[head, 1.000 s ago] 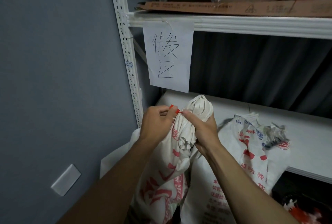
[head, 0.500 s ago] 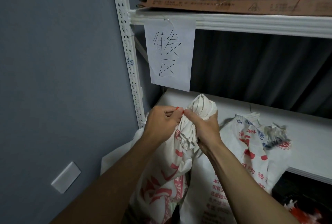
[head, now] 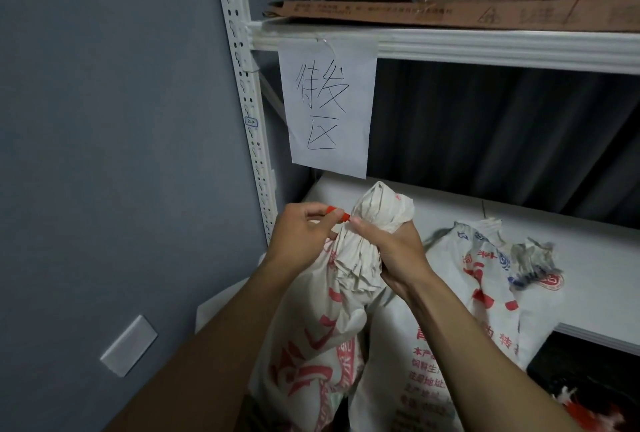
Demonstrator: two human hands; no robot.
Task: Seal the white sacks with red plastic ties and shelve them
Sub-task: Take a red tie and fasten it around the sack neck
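A white sack [head: 318, 334] with red print stands upright in front of the shelf, its mouth gathered into a bunched neck. My right hand [head: 394, 251] grips that neck from the right. My left hand [head: 301, 237] pinches a red plastic tie [head: 337, 213] at the left side of the neck; only a short piece of the tie shows between my fingers. A second white sack [head: 491, 293] with red and blue print leans on the white shelf board [head: 588, 258] to the right, its top bunched shut.
A white slotted shelf post [head: 247, 102] rises on the left beside a grey wall. A handwritten paper sign [head: 329, 106] hangs from the upper shelf beam [head: 485, 47], which carries flat cardboard [head: 450, 14]. A white wall plate [head: 129, 345] sits low left.
The red tie was nearly hidden between my fingers half a second ago; more of it now shows as my left hand pulls slightly left. Both hands stay at the sack's neck.
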